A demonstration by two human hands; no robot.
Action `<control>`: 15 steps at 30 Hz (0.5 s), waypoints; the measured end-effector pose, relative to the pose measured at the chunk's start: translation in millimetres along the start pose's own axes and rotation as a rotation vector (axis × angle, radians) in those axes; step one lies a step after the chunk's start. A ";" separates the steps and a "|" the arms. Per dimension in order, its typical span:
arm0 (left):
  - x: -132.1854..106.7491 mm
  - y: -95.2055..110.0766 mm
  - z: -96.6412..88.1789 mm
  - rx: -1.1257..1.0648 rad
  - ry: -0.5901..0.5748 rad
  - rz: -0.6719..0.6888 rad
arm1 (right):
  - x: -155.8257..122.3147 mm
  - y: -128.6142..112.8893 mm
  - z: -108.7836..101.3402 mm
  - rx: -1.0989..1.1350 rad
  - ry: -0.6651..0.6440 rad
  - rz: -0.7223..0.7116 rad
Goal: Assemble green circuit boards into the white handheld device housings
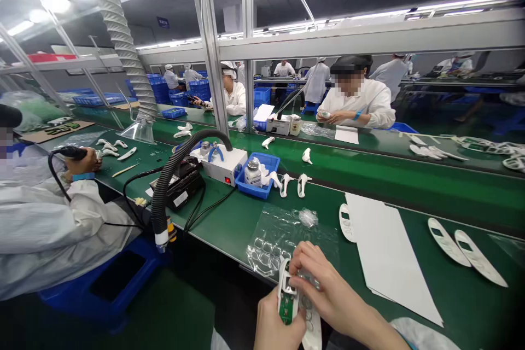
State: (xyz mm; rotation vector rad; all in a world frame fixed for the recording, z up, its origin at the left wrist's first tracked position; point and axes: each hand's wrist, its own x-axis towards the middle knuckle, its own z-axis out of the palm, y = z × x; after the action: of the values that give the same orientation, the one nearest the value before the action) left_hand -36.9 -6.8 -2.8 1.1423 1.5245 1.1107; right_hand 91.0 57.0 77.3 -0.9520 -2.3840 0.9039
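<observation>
My left hand (278,322) grips the lower part of a white plastic casing (286,287) with a green circuit board (287,306) set in it. My right hand (328,290) pinches the casing's top edge from the right, its fingers partly hiding the casing. Just beyond my hands lies a clear plastic bag (283,246). To the right are a white paper sheet (389,260) and several flat white plastic shells (449,241) on the green bench mat (410,219).
On the green workbench stand a blue tray (256,188) holding a bottle, a white bench unit (223,164), and a black ribbed hose (172,186). A co-worker's hand (82,161) holds a black tool at the left. More workers sit across the bench.
</observation>
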 end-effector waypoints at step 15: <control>-3.6 9.5 -10.0 -0.195 0.052 -0.135 | -10.6 -16.5 35.8 -0.414 0.215 -0.283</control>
State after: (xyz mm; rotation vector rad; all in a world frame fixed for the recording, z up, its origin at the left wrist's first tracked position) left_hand -44.4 -10.1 8.9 0.8725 1.4739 1.1757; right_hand 70.0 25.4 62.3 -0.7745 -2.4750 0.1944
